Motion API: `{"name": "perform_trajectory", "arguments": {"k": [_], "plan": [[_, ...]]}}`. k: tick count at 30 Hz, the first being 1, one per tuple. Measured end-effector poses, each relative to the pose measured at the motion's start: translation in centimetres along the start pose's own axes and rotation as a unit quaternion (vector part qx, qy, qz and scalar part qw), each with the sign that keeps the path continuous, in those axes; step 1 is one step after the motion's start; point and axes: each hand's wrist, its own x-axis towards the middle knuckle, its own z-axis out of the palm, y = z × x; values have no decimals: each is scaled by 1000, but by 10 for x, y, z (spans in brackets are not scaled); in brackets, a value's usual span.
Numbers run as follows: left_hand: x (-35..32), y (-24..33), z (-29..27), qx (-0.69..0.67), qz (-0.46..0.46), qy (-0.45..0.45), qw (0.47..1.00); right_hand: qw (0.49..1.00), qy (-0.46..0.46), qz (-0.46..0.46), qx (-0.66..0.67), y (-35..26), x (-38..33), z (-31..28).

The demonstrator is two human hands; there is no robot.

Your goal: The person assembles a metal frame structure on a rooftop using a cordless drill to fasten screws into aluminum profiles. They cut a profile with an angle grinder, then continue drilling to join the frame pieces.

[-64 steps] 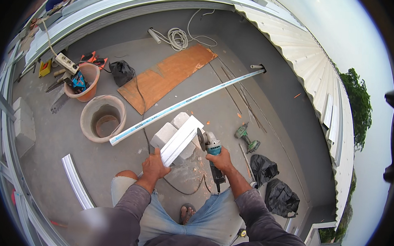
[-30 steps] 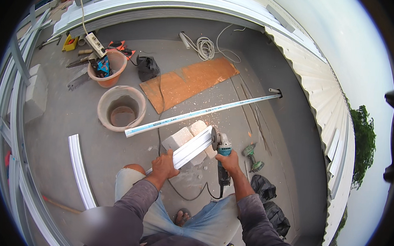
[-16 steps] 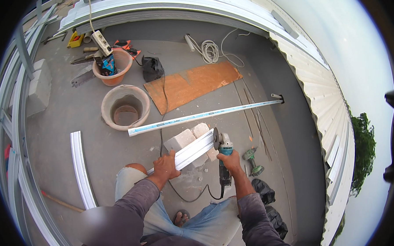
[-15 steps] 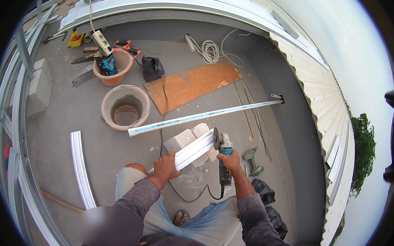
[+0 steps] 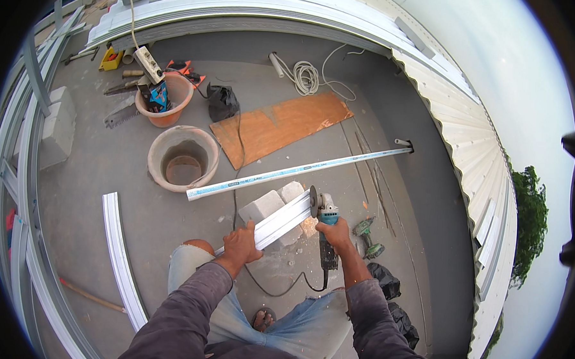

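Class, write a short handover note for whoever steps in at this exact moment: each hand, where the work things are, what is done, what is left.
Left hand: pressing down the white metal channel piece, which rests on grey blocks.
Right hand: closed on the angle grinder; its disc sits at the channel's far end.
Nearby: long white channel beyond the blocks, cordless drill to the right, curved white strip on the left.
Done: cannot tell whether the cut is through.
Left: finishing the cut at the channel end.
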Motion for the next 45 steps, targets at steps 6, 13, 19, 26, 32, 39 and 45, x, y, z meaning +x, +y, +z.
{"name": "perform_trajectory", "arguments": {"k": [6, 13, 19, 26, 32, 39, 45], "plan": [[-1, 1, -1, 0, 1, 0, 1000, 1000, 6, 5, -5, 0, 4, 1], [-2, 1, -1, 0, 7, 7, 1000, 999, 4, 2, -34, -6, 3, -1], [-3, 1, 0, 5, 12, 3, 1000, 999, -13, -7, -51, -12, 10, -6], [1, 0, 3, 29, 15, 3, 999, 999, -31, 37, 24, -15, 6, -12], [28, -29, 2, 53, 55, -39, 996, 916, 13, 10, 402, 5, -41, -37], [1, -18, -10, 67, 190, 118, 972, 820, 176, 13, 545, 48, -67, -71], [-55, 117, 36, -134, 380, 48, 914, 768, 233, 33, 595, 70, -71, -92]]}}
